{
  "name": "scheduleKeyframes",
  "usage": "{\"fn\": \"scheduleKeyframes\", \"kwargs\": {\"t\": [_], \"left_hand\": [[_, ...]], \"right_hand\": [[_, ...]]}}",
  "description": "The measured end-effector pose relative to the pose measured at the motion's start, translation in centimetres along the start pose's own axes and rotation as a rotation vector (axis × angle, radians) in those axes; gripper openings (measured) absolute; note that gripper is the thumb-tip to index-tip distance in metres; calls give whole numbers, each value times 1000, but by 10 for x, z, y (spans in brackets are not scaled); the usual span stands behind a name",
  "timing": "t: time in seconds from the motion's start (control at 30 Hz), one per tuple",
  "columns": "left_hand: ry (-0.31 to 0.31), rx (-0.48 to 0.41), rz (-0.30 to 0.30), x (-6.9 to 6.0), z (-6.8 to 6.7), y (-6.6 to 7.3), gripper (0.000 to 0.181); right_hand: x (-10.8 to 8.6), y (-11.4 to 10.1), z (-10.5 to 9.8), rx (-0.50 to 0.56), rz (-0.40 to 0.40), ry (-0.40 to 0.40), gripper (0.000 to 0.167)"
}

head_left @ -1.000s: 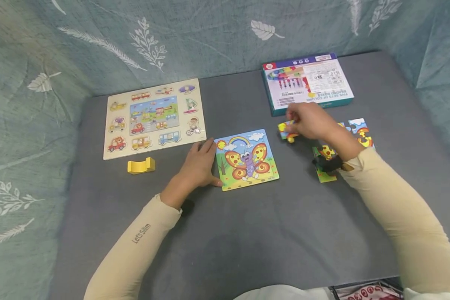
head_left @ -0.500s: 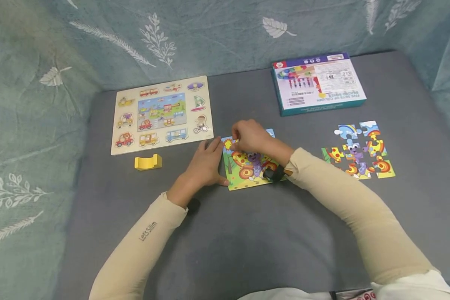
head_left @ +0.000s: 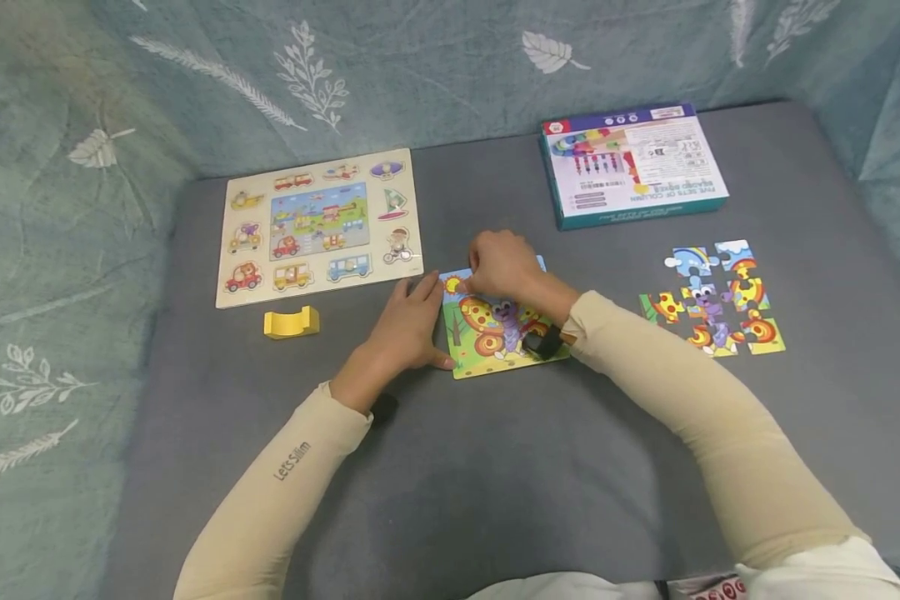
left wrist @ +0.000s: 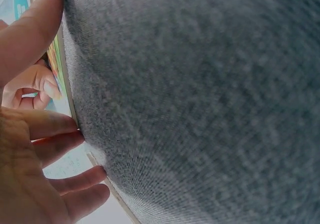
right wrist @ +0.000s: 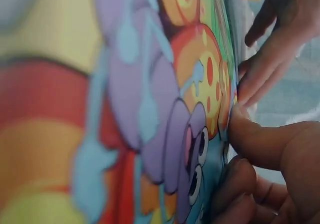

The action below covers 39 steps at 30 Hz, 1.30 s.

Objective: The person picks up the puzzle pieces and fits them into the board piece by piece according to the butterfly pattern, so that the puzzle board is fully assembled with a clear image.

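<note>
A small butterfly puzzle board (head_left: 487, 360) lies flat in front of the person. My left hand (head_left: 407, 329) is along its left side, fingers at the upper left and thumb at the lower left corner; in the left wrist view its fingertips (left wrist: 75, 126) touch the board's edge. Over the board's top, my right hand (head_left: 504, 265) holds a puzzle piece with a sun (head_left: 452, 285) at the upper left corner. The right thumb (right wrist: 260, 139) presses there with the other fingers curled, hiding most of the piece. Light-blue outlines mark the board's picture (right wrist: 125, 84).
Right of the board lie several loose butterfly puzzle pieces (head_left: 708, 300). A boxed bead set (head_left: 633, 171) stands at the back right. On the left are a wooden vehicle peg puzzle (head_left: 318, 225) and a yellow curved block (head_left: 291, 322). A patterned curtain (head_left: 420, 83) hangs behind the grey table (head_left: 457, 475).
My right hand has carried the sun piece from beside the box leftward onto the board's upper left corner, where it has stayed over the last half second. The left hand keeps its place.
</note>
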<state>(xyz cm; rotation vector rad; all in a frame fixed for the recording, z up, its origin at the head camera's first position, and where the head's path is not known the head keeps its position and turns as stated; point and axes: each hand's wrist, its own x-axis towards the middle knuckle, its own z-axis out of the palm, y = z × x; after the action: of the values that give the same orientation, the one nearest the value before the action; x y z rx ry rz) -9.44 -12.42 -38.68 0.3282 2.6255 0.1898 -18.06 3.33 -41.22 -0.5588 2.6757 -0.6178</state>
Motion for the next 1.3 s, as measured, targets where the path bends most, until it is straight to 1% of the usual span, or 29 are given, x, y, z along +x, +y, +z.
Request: {"fn": "scheduleKeyframes", "kwargs": {"t": [0.07,0.13,0.2,0.27,0.3,0.33,0.37,0.4,0.47,0.53,0.57,0.63,0.7,0.77,0.9,1.0,1.1,1.2,1.3], "left_hand": [[-7,-5,-9,1,0,0,117],[-16,-11,-16,2,1,1,117],[-20,-9,-22,3,1,2,118],[-19,-10,-25,3,0,2,118],[-17,-9,-25,3,-1,2,118],[-12,-8,-26,3,-1,2,118],[-7,-5,-25,2,-2,2,118],[-5,-8,-27,2,-3,1,118],[-4,-9,-28,1,-3,1,117],[-8,-7,-29,1,-3,0,117],[-10,-6,-30,1,-3,0,117],[-9,-3,-30,1,-2,1,117],[-6,0,-25,2,-1,1,117],[0,-5,-20,3,0,3,117],[1,-11,-17,3,0,3,117],[7,-12,-11,4,1,2,117],[11,-7,-5,5,2,1,117],[3,-4,-9,6,3,1,117],[1,-6,-12,5,3,2,118]], "right_hand": [[-4,4,0,22,-19,17,36],[-12,10,-5,52,-64,47,34],[-25,22,-17,63,-113,77,30],[-41,40,-35,30,-133,101,26],[-50,52,-46,3,-132,99,24],[-59,64,-56,-36,-123,86,24],[-69,76,-66,-73,-105,55,25],[-78,89,-74,-110,-88,23,27],[-94,112,-86,-149,-51,-56,34],[-108,130,-91,-152,-28,-122,41],[-113,138,-91,-143,-18,-143,43],[-121,150,-89,-126,-2,-153,47],[-126,158,-86,-113,1,-139,48],[-130,163,-82,-105,-5,-113,46],[-131,166,-73,-105,-21,-62,35],[-131,168,-70,-112,-11,-33,30],[-130,168,-71,-119,1,-20,29],[-127,162,-76,-115,1,1,27],[-114,144,-79,-70,-41,51,25]]}}
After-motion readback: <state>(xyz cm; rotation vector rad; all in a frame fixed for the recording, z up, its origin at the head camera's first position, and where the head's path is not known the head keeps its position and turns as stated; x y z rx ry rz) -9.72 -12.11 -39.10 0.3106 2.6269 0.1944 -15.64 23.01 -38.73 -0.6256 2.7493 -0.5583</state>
